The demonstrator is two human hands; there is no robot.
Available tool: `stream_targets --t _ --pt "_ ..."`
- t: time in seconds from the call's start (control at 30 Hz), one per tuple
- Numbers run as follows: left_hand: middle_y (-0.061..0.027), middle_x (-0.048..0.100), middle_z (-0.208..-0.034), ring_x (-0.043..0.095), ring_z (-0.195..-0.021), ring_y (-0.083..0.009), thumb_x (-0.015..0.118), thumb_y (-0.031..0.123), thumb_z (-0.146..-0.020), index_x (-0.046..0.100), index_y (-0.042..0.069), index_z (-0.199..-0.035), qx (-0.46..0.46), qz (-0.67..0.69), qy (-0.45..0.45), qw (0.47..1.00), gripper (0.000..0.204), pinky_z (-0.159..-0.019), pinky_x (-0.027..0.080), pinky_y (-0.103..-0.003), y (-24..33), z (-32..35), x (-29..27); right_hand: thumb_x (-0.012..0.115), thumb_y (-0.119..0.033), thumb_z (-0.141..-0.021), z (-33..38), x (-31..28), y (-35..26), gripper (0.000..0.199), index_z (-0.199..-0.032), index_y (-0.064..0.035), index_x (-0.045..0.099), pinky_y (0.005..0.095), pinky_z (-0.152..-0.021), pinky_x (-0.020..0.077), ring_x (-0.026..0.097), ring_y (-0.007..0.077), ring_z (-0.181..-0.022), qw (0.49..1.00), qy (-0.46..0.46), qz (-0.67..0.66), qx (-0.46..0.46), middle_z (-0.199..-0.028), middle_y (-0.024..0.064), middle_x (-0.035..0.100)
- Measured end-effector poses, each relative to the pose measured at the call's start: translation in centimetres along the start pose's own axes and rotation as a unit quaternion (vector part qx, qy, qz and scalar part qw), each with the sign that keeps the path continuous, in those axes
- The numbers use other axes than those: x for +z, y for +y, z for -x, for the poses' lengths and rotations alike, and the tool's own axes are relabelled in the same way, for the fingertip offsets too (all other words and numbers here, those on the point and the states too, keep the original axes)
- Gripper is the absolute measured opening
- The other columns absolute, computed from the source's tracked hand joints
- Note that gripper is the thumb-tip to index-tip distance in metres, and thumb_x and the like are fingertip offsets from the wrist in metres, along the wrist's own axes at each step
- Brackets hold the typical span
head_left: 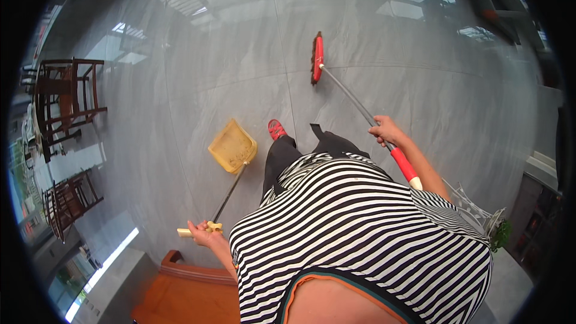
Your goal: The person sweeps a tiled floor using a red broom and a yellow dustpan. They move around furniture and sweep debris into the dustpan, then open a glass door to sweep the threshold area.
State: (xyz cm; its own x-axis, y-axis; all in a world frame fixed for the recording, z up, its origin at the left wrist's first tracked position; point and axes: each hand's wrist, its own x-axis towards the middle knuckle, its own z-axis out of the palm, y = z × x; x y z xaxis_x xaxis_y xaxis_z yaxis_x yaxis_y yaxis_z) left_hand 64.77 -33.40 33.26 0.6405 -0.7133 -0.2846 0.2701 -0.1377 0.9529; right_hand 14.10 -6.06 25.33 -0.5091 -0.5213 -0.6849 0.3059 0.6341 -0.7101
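My right hand (386, 130) grips the grey metal shaft of a broom (351, 96), just above its red grip. The broom's red head (317, 58) rests on the glossy grey floor ahead of me. My left hand (201, 232) holds the pale handle end of a long-handled dustpan; its yellow pan (231, 145) sits on the floor to my front left. A red shoe (276, 129) on my foot shows between pan and broom. My black-and-white striped shirt fills the lower middle.
Dark wooden chairs (63, 102) stand at the far left, another chair (69, 201) below them. An orange-brown wooden piece of furniture (186, 294) lies at the bottom left. A wire rack with a plant (489, 222) is at the right.
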Motion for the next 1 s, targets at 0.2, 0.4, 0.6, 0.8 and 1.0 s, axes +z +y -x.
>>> stream_targets --t 0.2,0.4,0.6,0.8,1.0 --pt "0.0008 0.028 -0.047 0.033 -0.042 -0.0127 0.065 0.018 -0.079 0.032 0.012 -0.060 0.007 -0.029 -0.110 0.993 0.038 -0.053 0.045 -0.030 1.1 1.9 -1.4 0.060 -0.007 -0.077 -1.7 3.2 0.3 0.035 -0.108 0.0025 0.047 0.0264 -0.033 0.0372 0.044 0.0090 -0.040 0.991 -0.101 -0.067 -0.061 -0.057 0.0032 0.046" --pt "0.0016 0.028 -0.044 0.030 -0.039 -0.0104 0.063 0.019 -0.082 0.032 0.015 -0.055 0.073 -0.086 -0.218 0.970 0.041 -0.056 0.046 -0.030 0.2 15.0 2.2 0.064 -0.006 -0.074 -9.0 -4.9 -3.6 0.030 -0.096 0.0054 0.048 0.0285 -0.034 0.0375 0.046 0.0110 -0.041 0.976 -0.127 -0.142 -0.109 -0.056 0.0055 0.049" --pt "0.0023 0.029 -0.044 0.030 -0.040 -0.0095 0.059 0.022 -0.086 0.033 0.015 -0.055 0.121 -0.183 -0.330 0.918 0.041 -0.057 0.046 -0.030 0.5 22.1 10.6 0.062 -0.007 -0.079 -12.9 -13.2 -1.4 0.018 -0.086 -0.0007 0.047 0.0234 -0.036 0.0357 0.044 0.0061 -0.044 0.964 -0.082 -0.249 -0.050 -0.060 0.0007 0.047" --pt "0.0024 0.029 -0.045 0.030 -0.040 -0.0099 0.062 0.020 -0.084 0.036 0.012 -0.061 0.127 -0.194 -0.387 0.892 0.035 -0.054 0.044 -0.030 4.2 31.3 19.8 0.059 -0.012 -0.084 3.0 -22.0 13.3 0.016 -0.084 -0.0076 0.044 0.0196 -0.033 0.0328 0.036 0.0018 -0.041 0.870 -0.017 -0.492 0.037 -0.064 -0.0009 0.044" --pt "0.0033 0.027 -0.046 0.031 -0.041 -0.0096 0.062 0.019 -0.083 0.037 0.012 -0.065 0.136 -0.224 -0.479 0.838 0.032 -0.054 0.044 -0.029 5.9 40.2 25.9 0.058 -0.013 -0.085 16.8 -20.6 19.6 0.015 -0.089 -0.0117 0.043 0.0198 -0.035 0.0310 0.034 0.0016 -0.042 0.803 0.002 -0.588 0.098 -0.066 -0.0024 0.043"
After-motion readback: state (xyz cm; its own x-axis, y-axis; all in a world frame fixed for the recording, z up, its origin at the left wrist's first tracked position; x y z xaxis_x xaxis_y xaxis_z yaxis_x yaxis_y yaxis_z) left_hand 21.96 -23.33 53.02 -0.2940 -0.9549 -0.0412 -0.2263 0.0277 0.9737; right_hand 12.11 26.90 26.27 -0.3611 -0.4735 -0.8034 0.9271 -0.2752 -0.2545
